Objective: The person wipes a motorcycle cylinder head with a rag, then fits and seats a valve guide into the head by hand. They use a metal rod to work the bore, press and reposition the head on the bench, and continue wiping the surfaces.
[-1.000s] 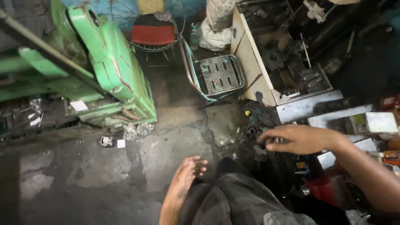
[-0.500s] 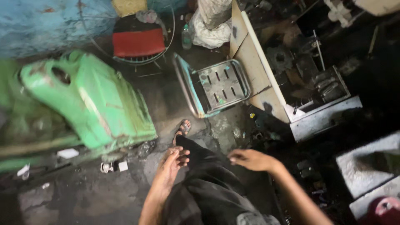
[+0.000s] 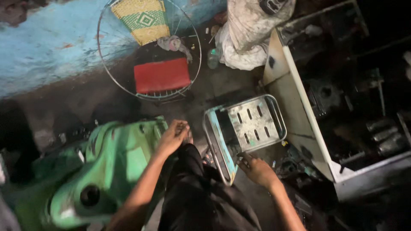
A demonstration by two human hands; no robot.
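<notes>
The right hand (image 3: 257,169) rests its fingers on the lower corner of a small metal stool (image 3: 246,130) that lies tipped on the floor, its slotted seat facing up; the grip is loosely curled on the tube frame, though I cannot tell whether it truly clamps it. The left hand (image 3: 173,137), left of the stool, hangs with fingers pressed lightly together and holds nothing, just above the knee and beside a green vehicle body panel (image 3: 98,179). Beyond the stool stands a wire-frame chair with a red seat (image 3: 162,75). Right of the stool sits an open cabinet (image 3: 299,124).
</notes>
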